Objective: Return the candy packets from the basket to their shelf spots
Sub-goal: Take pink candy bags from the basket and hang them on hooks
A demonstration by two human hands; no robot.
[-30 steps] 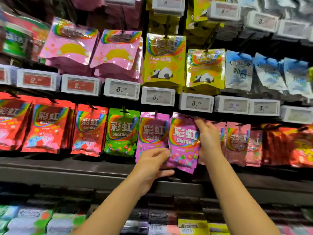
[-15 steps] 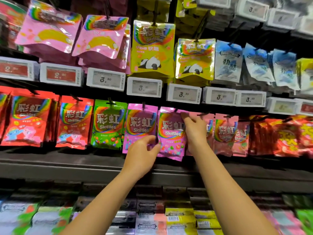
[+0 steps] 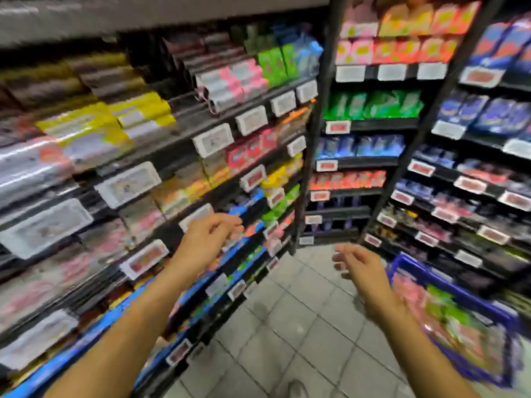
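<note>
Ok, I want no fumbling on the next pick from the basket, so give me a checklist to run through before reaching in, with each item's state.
1. Left hand free: ok, fingers loosely curled, nothing in it.
2. Right hand free: ok, relaxed and holding nothing.
3. Basket in reach: ok, it sits low on the right, just beyond the right hand.
4. Packets left to return: ok, pink and green ones fill the basket.
5. Which packet to take first: cannot tell, the view is too blurred to read any.
6. Floor between shelves and basket clear: ok, bare tiles show.
</note>
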